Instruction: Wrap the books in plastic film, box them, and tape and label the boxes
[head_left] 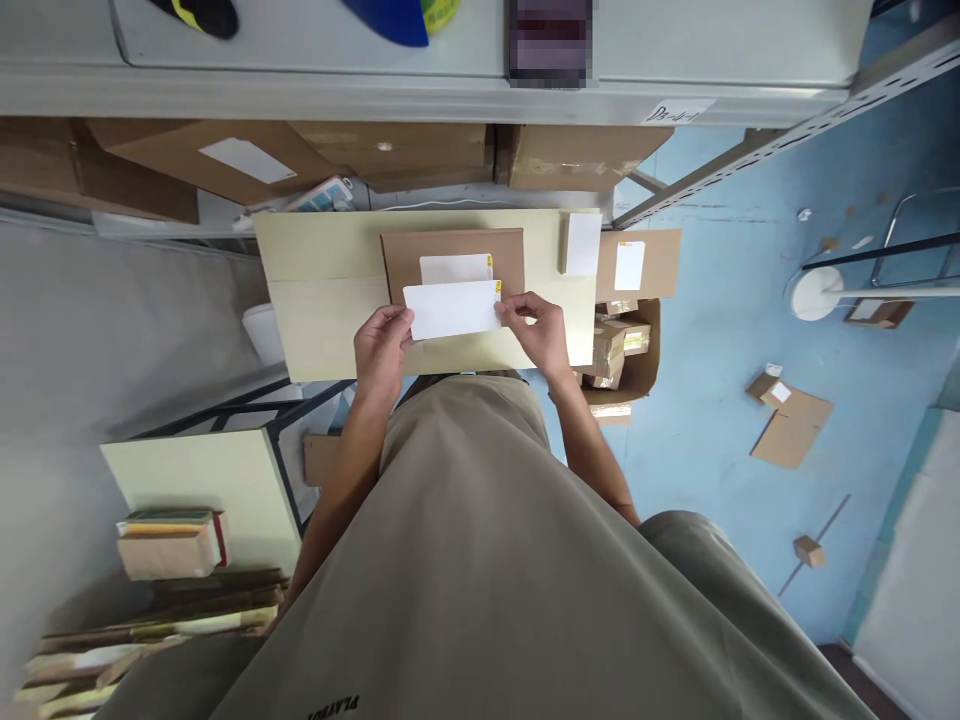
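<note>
Where both hands pinch: white slip [450,312], its left end between the thumb and fingers of the left hand [384,345], its right end between those of the right hand [538,330], over a flat brown carton [450,241].
On that carton: second white slip [454,268], yellow-marked at one corner like the first.
Open box [652,350]: beside the pale yellow table [326,310], small taped boxes [607,350] inside.
Shelf tag [679,110]: apparently "D3-4-1".
Grey garment [465,540]: "PLAYBO", ending unclear.
</note>
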